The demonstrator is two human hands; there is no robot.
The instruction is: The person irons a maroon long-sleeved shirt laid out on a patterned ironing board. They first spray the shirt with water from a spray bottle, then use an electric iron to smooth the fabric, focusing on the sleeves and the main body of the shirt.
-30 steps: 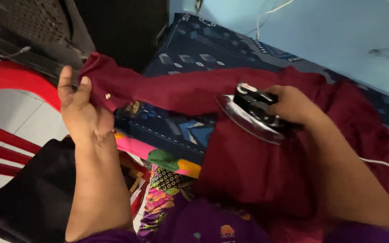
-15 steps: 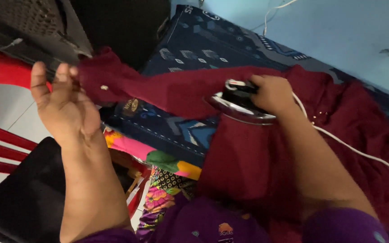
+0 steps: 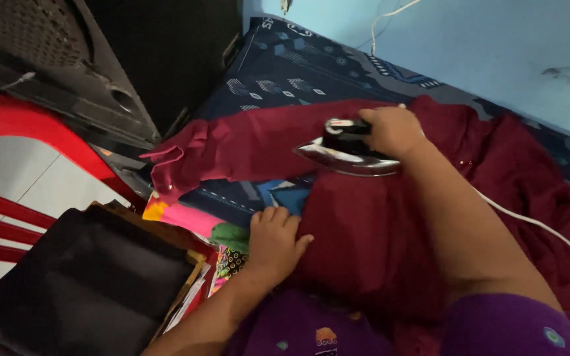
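Right hand (image 3: 394,132) wrapped tight around the handle of the iron (image 3: 346,150), soleplate on the maroon garment (image 3: 364,231) spread on the blue patterned mat (image 3: 278,72), while left hand (image 3: 275,240) rests loosely curled, gripping nothing, on the garment at the mat's near edge.
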